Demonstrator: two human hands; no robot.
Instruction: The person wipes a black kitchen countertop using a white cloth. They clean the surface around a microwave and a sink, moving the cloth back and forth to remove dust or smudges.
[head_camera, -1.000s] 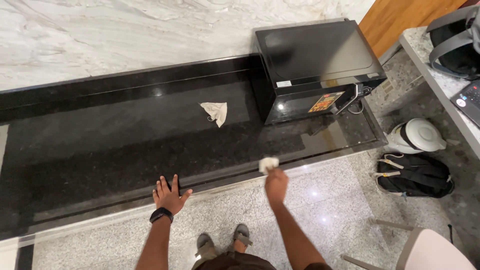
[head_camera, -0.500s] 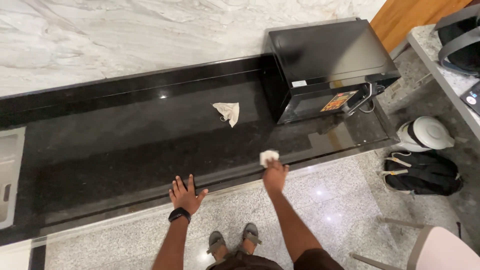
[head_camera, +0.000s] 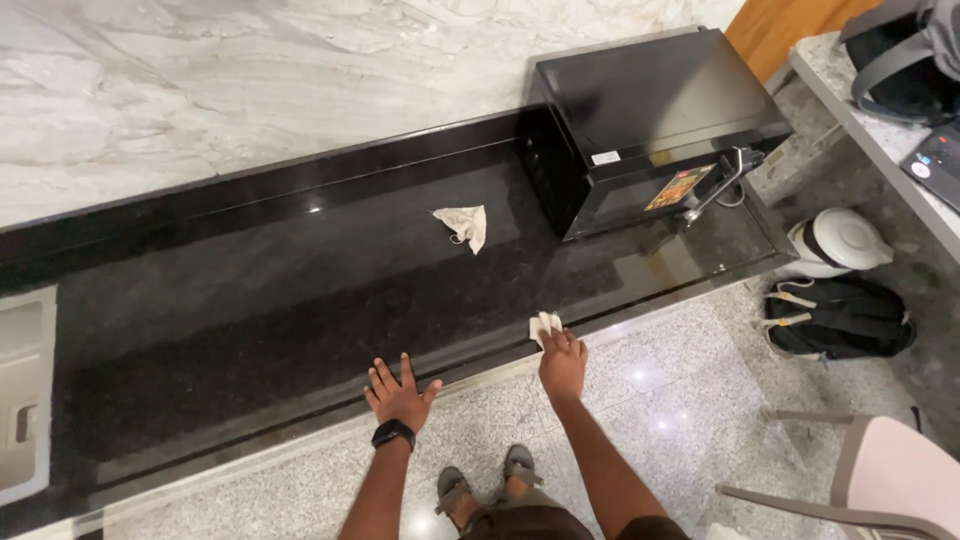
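Your left hand (head_camera: 398, 394) lies flat, fingers spread and holding nothing, on the counter (head_camera: 250, 310) edge. Further right along that edge, your right hand (head_camera: 562, 362) pinches a white tissue (head_camera: 544, 325) — a crumpled cloth (head_camera: 463, 224) sits farther back on the counter, the microwave (head_camera: 650, 125) at its right end.

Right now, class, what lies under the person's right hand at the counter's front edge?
A small white cloth pokes out from under the right hand, pressed on the black counter. The fingers cover the rest of it.

Sink (head_camera: 25, 400) cut by left edge; bag (head_camera: 905, 60) cropped top right; chair (head_camera: 880, 480) partly out.
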